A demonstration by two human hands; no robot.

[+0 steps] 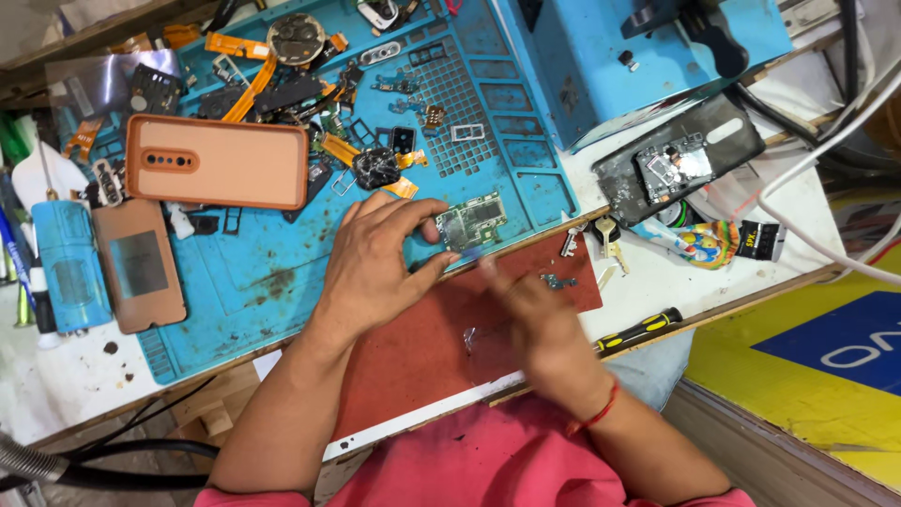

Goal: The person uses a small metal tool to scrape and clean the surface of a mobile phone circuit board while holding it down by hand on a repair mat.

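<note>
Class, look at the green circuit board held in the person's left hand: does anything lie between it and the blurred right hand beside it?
Nothing visible does. The left hand pinches the circuit board over the edge of the blue mat. The right hand, blurred, sits just below and right of it, with only the bare red pad beneath.

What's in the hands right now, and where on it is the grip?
The left hand holds the small green circuit board, pinched at its left end between thumb and fingers. The right hand is motion-blurred beside the board; whether it holds anything cannot be told.
</note>
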